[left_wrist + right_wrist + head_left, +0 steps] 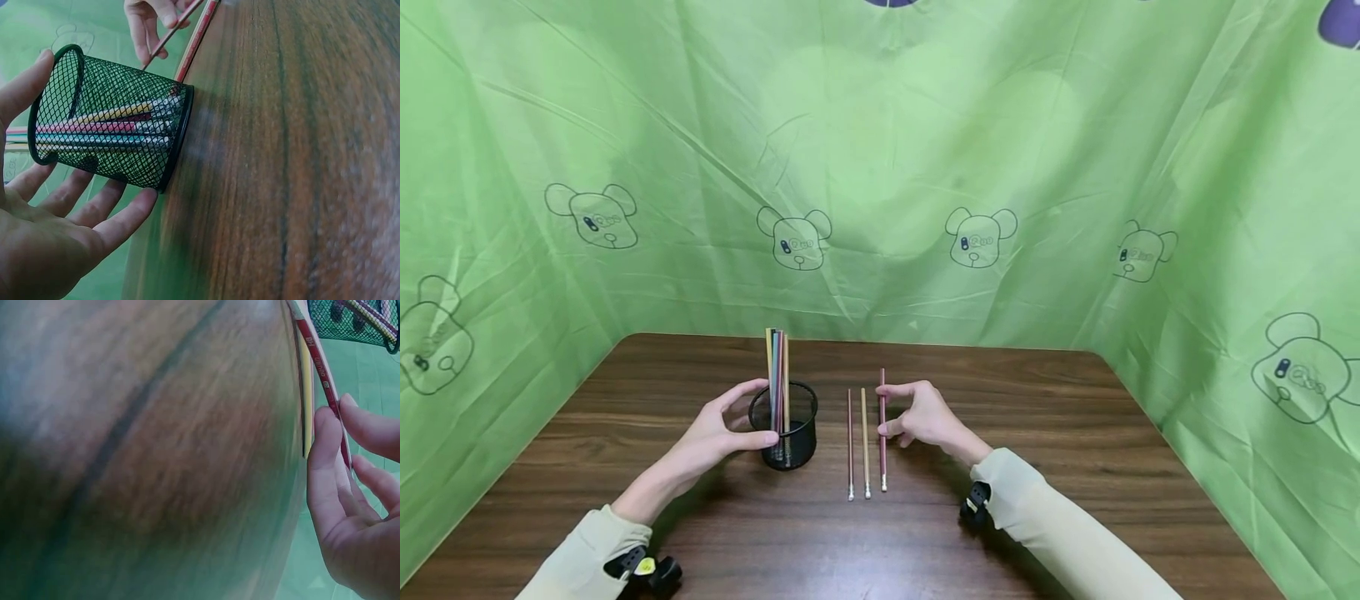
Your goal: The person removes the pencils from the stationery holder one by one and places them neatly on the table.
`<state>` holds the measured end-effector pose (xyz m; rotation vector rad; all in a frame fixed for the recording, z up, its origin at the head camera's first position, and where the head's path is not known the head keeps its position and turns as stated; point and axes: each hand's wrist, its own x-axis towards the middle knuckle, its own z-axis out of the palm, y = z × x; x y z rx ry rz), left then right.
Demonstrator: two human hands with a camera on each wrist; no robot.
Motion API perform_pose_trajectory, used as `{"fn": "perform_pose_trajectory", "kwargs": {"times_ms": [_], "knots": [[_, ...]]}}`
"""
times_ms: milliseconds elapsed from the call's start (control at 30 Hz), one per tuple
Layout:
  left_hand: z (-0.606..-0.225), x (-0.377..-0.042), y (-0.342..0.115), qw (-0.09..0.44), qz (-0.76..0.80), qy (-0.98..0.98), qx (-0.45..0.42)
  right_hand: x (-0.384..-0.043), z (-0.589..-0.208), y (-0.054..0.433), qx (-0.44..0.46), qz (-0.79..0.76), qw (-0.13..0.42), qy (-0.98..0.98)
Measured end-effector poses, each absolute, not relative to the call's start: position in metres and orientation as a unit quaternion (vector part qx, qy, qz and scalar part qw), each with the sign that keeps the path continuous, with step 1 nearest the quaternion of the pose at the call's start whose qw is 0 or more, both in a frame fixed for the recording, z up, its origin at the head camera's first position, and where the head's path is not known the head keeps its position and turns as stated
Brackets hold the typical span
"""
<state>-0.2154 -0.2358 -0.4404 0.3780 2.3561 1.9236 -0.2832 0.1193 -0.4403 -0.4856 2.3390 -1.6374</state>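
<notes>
A black mesh pencil cup point(801, 443) stands upright on the table, with several colored pencils point(778, 367) leaning inside. My left hand point(721, 429) holds the cup from its left side, thumb at the near side and fingers round the back. In the left wrist view, the thumb is at the rim and the little fingertip by the base. My right hand point(928, 415) pinches a red pencil point(320, 365) between thumb and fingers; its eraser end points toward me. Left of it, a yellow pencil point(866, 442) and another red pencil point(850, 446) lie roughly parallel on the table.
The dark wooden table point(1000, 517) reaches back to a green curtain point(887, 150) with printed bear faces, which also hangs at both sides. Each wrist carries a black strap-on camera, such as the right wrist camera point(975, 504).
</notes>
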Motion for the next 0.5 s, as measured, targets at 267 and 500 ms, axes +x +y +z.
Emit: {"fn": "perform_pose_trajectory", "kwargs": {"times_ms": [267, 500], "knots": [[-0.4394, -0.2149, -0.2362, 0.038, 0.624, 0.77, 0.125, -0.2822, -0.443, 0.118, -0.163, -0.569, 0.143, 0.793], [-0.4392, -0.2129, -0.2356, 0.036, 0.625, 0.77, 0.124, -0.2833, -0.4466, 0.1177, -0.157, -0.565, 0.152, 0.795]]}}
